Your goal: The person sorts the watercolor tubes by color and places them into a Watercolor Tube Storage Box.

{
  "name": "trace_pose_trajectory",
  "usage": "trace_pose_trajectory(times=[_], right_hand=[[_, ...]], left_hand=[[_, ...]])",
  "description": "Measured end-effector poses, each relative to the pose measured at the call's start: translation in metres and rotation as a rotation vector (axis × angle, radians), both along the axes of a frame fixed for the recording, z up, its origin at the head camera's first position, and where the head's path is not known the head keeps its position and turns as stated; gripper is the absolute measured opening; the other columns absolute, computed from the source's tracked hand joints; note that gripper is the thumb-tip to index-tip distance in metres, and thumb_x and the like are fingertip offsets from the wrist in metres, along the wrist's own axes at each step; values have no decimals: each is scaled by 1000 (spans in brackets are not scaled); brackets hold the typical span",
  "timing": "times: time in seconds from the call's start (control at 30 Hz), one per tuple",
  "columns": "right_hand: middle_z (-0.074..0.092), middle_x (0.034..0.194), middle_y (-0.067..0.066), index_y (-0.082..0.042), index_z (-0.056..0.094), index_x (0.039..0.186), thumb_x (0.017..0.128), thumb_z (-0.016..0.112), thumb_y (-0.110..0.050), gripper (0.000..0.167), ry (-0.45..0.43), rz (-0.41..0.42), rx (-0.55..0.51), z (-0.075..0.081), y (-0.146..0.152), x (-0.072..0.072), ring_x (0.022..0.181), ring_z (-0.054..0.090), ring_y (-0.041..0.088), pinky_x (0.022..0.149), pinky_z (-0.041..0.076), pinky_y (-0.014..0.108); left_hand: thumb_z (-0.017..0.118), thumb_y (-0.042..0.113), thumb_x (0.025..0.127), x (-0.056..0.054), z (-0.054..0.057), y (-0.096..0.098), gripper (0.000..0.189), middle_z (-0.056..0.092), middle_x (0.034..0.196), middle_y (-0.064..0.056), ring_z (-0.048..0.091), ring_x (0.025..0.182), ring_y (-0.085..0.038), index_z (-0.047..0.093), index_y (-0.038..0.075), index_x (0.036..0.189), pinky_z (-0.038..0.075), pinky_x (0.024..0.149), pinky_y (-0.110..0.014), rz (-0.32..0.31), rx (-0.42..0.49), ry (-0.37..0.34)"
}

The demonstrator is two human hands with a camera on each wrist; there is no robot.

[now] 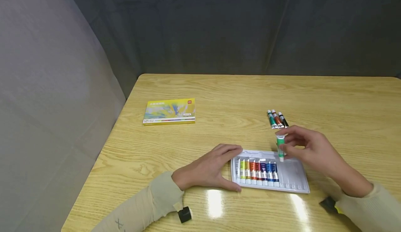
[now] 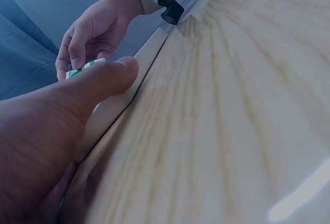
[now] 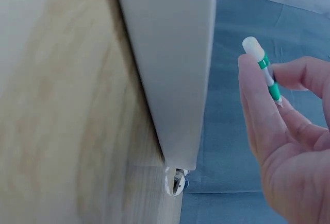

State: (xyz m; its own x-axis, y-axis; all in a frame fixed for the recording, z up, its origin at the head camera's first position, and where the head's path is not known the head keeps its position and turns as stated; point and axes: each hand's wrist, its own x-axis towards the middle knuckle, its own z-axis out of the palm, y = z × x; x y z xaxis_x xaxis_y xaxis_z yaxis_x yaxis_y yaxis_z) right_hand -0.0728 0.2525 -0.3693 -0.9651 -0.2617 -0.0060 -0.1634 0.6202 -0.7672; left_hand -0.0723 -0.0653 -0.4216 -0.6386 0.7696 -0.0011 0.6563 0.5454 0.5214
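Tube (image 1: pixel 280 142), green-bodied with a white cap (image 3: pixel 252 48)

This looks like a screened-off recording station, perhaps in a lab or studio. A creased dark backdrop (image 1: pixel 203 26) spans the top of the frame, and a grey sheet (image 1: pixel 53 103) closes the left side. Below stands a wood-grain table (image 1: pixel 232 92), with bright glare (image 1: pixel 214 204) at lower centre. A small black camera (image 1: pixel 185 214) sits by a cuff (image 1: pixel 166 193) there.
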Motion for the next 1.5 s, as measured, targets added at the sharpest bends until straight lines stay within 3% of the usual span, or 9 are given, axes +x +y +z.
trace_pose_trajectory(times=[0.5,0.63,1.07,1.5], right_hand=[[73,103,10,-2,65,126,92,74,-7,35,-136,30,12,-3,6,7,84,67,2,68,63,27],[73,105,9,-3,65,127,92,73,-7,36,-143,42,34,-5,6,8,85,65,0,68,62,25],[72,94,3,-7,70,113,90,74,-6,23,-123,96,74,-8,4,12,78,62,1,65,55,21],[71,100,5,-6,66,115,90,72,-5,26,-227,115,82,-10,1,15,83,64,4,67,59,23]], left_hand=[[79,66,80,0,2,0,110,34,169,2,34,155,-15,29,17,165,35,128,-35,6,2,-26],[78,68,80,-1,0,0,111,34,169,2,34,155,-15,28,18,165,35,128,-35,5,-5,-16],[78,68,80,-1,-1,0,112,34,169,2,34,155,-16,27,18,165,35,128,-35,6,-5,-18],[79,68,79,0,-1,0,110,35,167,2,35,154,-15,29,18,164,36,127,-35,10,7,-7]])
